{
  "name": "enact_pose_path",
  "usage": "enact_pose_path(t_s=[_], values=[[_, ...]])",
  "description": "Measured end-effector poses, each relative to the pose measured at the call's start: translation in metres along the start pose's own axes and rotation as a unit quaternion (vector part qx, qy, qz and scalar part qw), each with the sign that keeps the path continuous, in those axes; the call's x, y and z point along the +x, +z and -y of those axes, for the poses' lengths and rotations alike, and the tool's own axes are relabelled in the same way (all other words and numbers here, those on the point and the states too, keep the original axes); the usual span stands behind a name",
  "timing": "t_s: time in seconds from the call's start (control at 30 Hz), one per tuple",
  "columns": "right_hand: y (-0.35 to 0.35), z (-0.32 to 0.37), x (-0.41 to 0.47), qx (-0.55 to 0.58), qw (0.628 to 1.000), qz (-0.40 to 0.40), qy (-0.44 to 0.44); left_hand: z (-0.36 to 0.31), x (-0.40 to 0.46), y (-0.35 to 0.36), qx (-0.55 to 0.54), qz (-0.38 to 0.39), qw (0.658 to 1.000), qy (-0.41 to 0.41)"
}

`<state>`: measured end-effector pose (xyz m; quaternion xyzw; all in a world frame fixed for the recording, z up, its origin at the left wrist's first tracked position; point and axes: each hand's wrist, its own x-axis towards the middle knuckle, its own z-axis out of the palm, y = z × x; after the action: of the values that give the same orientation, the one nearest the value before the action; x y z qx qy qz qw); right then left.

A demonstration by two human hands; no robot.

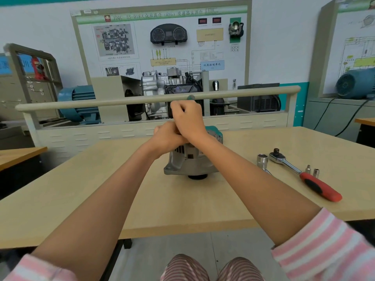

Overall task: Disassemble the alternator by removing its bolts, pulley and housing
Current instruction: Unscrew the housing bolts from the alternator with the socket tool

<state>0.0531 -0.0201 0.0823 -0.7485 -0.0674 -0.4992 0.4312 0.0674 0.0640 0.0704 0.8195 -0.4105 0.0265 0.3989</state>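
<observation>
A silver alternator (188, 163) stands pulley-down in the middle of the wooden table (81, 189), with a teal cover (215, 134) on its rear end. My left hand (167, 136) rests closed on the alternator's top. Just above it, my right hand (187, 116) is fisted around an upright tool handle whose grey-green tip (190, 97) sticks out above my fingers. The tool's shaft and the bolts under my hands are hidden.
A ratchet with a red and black handle (306, 175) lies to the right on the table. A large socket (262, 160) stands beside its head, and two small sockets (312, 171) stand near its handle. A beige rail (142, 101) and a training stand rise behind the table.
</observation>
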Motion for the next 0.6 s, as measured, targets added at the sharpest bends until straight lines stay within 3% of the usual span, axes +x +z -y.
enact_pose_path(t_s=[0.17,0.37,0.5,0.6], values=[[-0.009,-0.002,0.012,0.098,0.987,0.026,0.123,0.006,0.008,0.005,-0.023,-0.031,0.999,-0.012],[-0.016,-0.002,0.022,0.297,0.927,0.046,0.224,0.007,0.014,0.008,-0.013,-0.035,0.999,-0.017],[-0.019,-0.003,0.019,0.284,0.933,0.014,0.22,0.007,0.015,0.009,-0.013,-0.034,0.999,-0.015],[-0.019,-0.005,0.01,0.118,0.983,0.003,0.138,0.005,0.015,0.009,0.012,-0.038,0.999,-0.024]])
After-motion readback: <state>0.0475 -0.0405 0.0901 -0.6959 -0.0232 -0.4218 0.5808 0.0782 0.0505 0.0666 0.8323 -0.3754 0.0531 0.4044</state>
